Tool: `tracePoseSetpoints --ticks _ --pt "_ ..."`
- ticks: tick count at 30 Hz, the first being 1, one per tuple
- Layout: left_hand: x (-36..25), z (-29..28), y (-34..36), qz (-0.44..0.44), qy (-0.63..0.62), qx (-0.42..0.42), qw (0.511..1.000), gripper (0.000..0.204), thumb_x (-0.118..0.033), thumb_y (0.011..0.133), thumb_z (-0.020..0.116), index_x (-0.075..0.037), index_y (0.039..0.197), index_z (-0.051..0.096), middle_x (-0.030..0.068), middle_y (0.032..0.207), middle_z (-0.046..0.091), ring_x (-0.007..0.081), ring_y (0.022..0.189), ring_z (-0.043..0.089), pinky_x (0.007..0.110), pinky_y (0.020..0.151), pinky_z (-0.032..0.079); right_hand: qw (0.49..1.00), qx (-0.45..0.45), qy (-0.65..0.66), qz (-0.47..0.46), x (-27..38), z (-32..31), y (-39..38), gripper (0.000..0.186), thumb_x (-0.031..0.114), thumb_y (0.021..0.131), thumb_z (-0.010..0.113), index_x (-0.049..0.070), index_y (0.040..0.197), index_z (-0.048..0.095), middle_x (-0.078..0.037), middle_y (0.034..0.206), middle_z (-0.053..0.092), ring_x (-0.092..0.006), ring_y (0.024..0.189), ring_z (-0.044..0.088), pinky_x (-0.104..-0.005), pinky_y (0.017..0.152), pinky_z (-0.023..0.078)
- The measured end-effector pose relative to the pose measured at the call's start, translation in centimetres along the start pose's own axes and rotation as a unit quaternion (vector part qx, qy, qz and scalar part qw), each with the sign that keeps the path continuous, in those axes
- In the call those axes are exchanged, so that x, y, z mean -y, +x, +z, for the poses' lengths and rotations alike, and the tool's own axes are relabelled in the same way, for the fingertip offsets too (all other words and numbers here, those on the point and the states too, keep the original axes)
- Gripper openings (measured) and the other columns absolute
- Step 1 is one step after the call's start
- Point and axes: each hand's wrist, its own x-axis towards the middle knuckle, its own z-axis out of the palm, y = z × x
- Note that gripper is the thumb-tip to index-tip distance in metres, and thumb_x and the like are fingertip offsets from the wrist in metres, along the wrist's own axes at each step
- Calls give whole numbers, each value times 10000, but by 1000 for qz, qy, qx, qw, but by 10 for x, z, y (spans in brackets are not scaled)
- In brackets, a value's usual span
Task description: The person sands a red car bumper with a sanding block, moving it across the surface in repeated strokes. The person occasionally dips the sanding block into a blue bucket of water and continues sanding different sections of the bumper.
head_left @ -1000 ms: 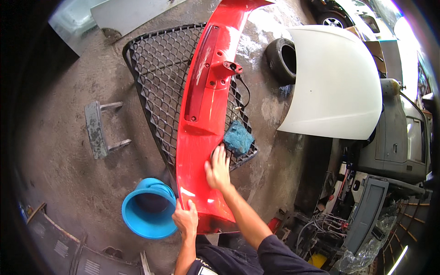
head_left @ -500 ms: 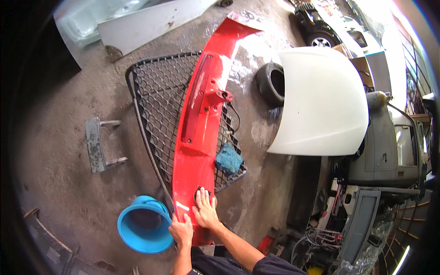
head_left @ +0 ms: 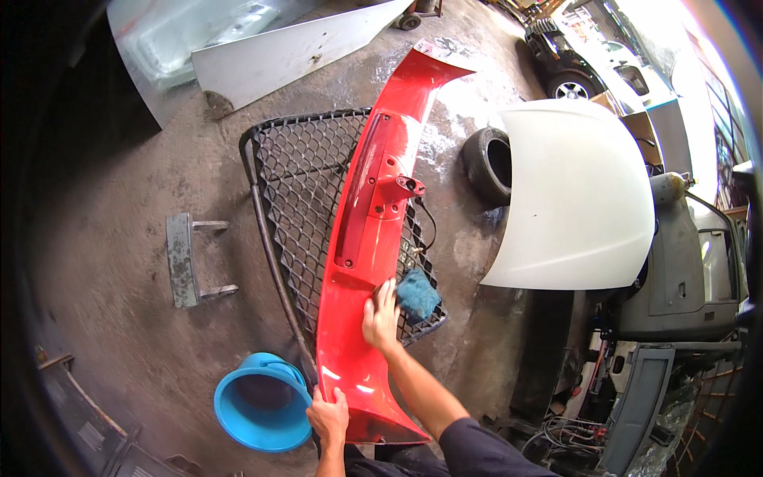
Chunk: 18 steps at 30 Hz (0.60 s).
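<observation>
A long red car spoiler (head_left: pixel 350 318) stretches away from me, laid across a black mesh-covered frame (head_left: pixel 278 207). At its near left edge my left hand (head_left: pixel 327 415) is closed around the rim, thumb on top. My right hand (head_left: pixel 383 316) presses a small dark pad (head_left: pixel 378 294), mostly hidden under the fingers, against the right side of the spoiler's face. Just right of those fingertips a wet-looking blue cloth (head_left: pixel 418 296) rests on the mesh. Farther up, a red mount with a dark cable (head_left: pixel 431 226) sticks out of the spoiler.
A blue bucket (head_left: pixel 262 413) stands to the near left, with a small grey stool (head_left: pixel 181 258) lying beyond it. A white car hood (head_left: pixel 576 199) and a tyre (head_left: pixel 486 167) are on the right. A white panel (head_left: pixel 294 56) lies far left; grey car parts (head_left: pixel 675 270) crowd the right.
My right hand has slid away from me along the spoiler with the pad, to beside the blue cloth. My left hand still grips the near edge. The whole view has shifted slightly.
</observation>
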Motion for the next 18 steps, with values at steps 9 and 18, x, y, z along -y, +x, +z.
tracePoseSetpoints --ticks 9,18 --pt "-3 4 -1 9 6 -39 999 306 -229 758 631 16 940 632 243 777 650 416 738 639 474 650 509 986 87 -118 -77 41 6 48 707 269 879 465 -157 1376 197 -334 1478 109 -476 1381 118 -710 1015 146" --pt "-10 4 -2 16 -5 -64 998 231 -208 745 642 -40 904 649 201 764 665 388 726 648 460 642 515 971 94 -104 -192 18 -26 87 674 246 876 464 -129 1380 219 -319 1475 142 -465 1370 169 -633 1057 183"
